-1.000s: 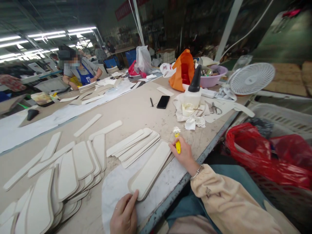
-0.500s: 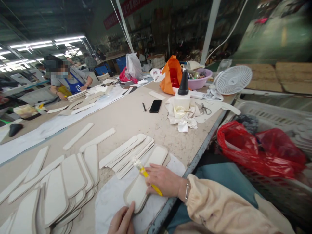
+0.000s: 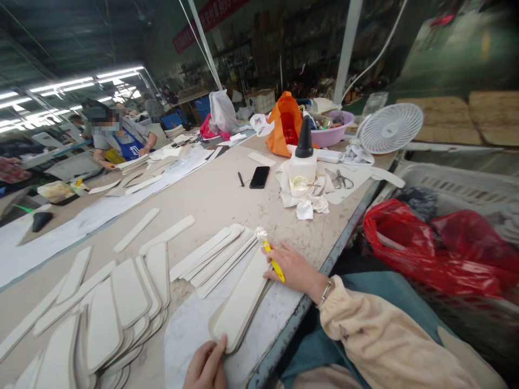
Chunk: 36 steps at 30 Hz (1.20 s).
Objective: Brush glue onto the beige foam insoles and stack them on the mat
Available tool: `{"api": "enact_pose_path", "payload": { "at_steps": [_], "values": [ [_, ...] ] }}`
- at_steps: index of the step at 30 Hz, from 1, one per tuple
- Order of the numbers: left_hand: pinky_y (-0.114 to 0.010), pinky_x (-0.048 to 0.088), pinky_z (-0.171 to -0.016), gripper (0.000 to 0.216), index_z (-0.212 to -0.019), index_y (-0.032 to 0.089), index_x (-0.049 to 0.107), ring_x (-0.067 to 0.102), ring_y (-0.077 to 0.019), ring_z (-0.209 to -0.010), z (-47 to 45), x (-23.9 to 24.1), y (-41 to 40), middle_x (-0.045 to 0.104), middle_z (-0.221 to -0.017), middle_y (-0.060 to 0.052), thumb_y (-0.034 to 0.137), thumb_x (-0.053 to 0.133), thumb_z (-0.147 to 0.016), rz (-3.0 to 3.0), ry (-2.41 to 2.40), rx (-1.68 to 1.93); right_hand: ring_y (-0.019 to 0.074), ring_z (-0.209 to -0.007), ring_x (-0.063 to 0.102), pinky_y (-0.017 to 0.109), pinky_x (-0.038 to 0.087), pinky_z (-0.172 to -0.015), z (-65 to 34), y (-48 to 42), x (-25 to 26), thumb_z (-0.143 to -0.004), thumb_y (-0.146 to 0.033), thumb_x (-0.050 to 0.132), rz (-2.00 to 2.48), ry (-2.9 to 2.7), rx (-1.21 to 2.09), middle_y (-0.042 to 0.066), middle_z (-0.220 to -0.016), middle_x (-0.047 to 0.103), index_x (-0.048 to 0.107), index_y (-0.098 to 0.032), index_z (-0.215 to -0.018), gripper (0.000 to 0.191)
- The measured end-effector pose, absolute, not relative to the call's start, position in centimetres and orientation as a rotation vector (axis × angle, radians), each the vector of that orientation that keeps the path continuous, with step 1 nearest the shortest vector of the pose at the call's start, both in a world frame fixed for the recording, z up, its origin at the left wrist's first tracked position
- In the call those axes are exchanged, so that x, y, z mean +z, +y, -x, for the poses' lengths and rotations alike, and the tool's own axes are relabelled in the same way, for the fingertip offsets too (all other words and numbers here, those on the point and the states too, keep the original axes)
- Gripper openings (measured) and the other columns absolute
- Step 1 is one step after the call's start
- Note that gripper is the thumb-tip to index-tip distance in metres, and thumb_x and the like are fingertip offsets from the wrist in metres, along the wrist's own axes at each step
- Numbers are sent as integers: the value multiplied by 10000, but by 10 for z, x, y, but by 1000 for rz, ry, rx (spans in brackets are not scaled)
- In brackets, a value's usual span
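My right hand (image 3: pixel 294 268) is closed round the yellow handle of a small brush (image 3: pixel 273 262), whose pale, clotted bristles point away from me. Below it, a long off-white panel with rounded corners (image 3: pixel 242 300) lies on top of one or more similar pieces, over a white sheet (image 3: pixel 184 329). My left hand (image 3: pixel 206 364) is at the panel's near end, its index fingertip pressing on the corner and the other fingers curled; its thumb is hidden. Just left of the panel, several like strips (image 3: pixel 214 254) are fanned out in an overlapping row.
More panels (image 3: pixel 101 324) lie heaped at left. Further back are a phone (image 3: pixel 259 177), a white bottle with black cone top (image 3: pixel 304 162), scissors (image 3: pixel 343 179) and a fan (image 3: pixel 391 128). A red bag (image 3: pixel 438 248) sits in a crate at right. A co-worker (image 3: pixel 125 138) works across the table.
My right hand has moved the brush up and right, from over the panel's middle to its far end. My left hand stays at the near corner. The view has shifted slightly.
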<state>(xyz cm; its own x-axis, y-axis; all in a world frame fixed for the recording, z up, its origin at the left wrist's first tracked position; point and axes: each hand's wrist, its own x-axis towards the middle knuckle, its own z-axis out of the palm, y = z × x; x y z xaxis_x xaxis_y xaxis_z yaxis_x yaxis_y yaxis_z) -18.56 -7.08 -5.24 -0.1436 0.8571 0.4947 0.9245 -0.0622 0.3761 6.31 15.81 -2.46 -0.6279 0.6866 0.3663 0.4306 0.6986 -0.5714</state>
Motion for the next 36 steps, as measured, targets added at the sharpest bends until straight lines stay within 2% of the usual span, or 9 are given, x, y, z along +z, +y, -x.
{"api": "enact_pose_path", "payload": {
  "at_steps": [4, 7, 10, 13, 16, 23, 29, 33, 36],
  "values": [
    [-215, 510, -749, 289, -1035, 274, 723, 650, -139, -835, 179, -34, -71, 665, -918, -42, 175, 534, -840, 2030, -2232, -1053, 241, -1087, 586, 458, 396, -1021, -65, 159, -30, -872, -324, 595, 925, -2146, 595, 86, -1072, 651, 508, -217, -956, 162],
    [-252, 517, -742, 252, -1031, 242, 714, 644, -168, -848, 177, -16, -70, 664, -963, -57, 273, 592, -813, 1906, -2500, -1193, 237, -1046, 609, 390, 480, -896, -66, 158, -33, -896, -296, 552, 981, -1997, 631, 104, -1116, 638, 484, -220, -949, 114],
    [-290, 523, -680, 374, -1120, 196, 651, 627, -173, -768, 173, -1, -62, 648, -992, -74, 381, 589, -801, 1625, -2772, -1368, 246, -994, 634, 376, 495, -837, -68, 157, -35, -901, -318, 542, 1018, -1954, 637, 108, -1132, 643, 484, -218, -958, 129],
    [-322, 511, -665, 512, -1166, 149, 606, 594, -159, -679, 170, 11, -46, 617, -985, -80, 468, 600, -766, 1534, -2932, -1138, 250, -932, 654, 361, 500, -783, -70, 156, -34, -901, -333, 537, 1032, -1979, 642, 101, -1071, 668, 501, -216, -968, 139],
    [-351, 491, -726, 511, -1079, 144, 649, 572, -149, -641, 167, 18, -30, 602, -959, -64, 494, 639, -709, 1567, -2974, -835, 239, -913, 658, 340, 495, -759, -72, 155, -30, -912, -326, 518, 1025, -1988, 653, 91, -1049, 672, 511, -219, -951, 114],
    [-348, 446, -681, 400, -896, 177, 691, 547, -149, -591, 161, 26, -20, 603, -878, -31, 479, 693, -634, 1514, -2966, -849, 220, -881, 640, 331, 482, -767, -80, 154, -21, -907, -284, 518, 998, -1941, 638, 78, -983, 665, 502, -218, -942, 76],
    [-303, 441, -652, 358, -777, 181, 601, 554, -171, -657, 157, 34, -18, 581, -684, 10, 494, 706, -638, 1488, -2912, -1261, 216, -873, 626, 340, 484, -793, -85, 154, -16, -878, -235, 543, 934, -1915, 623, 57, -931, 647, 498, -219, -967, 101],
    [-275, 468, -701, 322, -823, 198, 535, 568, -137, -709, 153, 58, -6, 584, -721, 24, 488, 641, -729, 1519, -2753, -1692, 226, -977, 617, 355, 477, -855, -90, 152, -4, -847, -247, 588, 799, -1866, 694, 73, -1004, 645, 475, -225, -964, 165],
    [-258, 486, -717, 335, -845, 191, 561, 589, -127, -736, 145, 89, 9, 626, -768, 14, 388, 751, -654, 1418, -2620, -2210, 236, -1092, 591, 370, 458, -900, -94, 150, 6, -811, -276, 639, 708, -1812, 837, 94, -1129, 633, 441, -233, -929, 235]
  ]
}}
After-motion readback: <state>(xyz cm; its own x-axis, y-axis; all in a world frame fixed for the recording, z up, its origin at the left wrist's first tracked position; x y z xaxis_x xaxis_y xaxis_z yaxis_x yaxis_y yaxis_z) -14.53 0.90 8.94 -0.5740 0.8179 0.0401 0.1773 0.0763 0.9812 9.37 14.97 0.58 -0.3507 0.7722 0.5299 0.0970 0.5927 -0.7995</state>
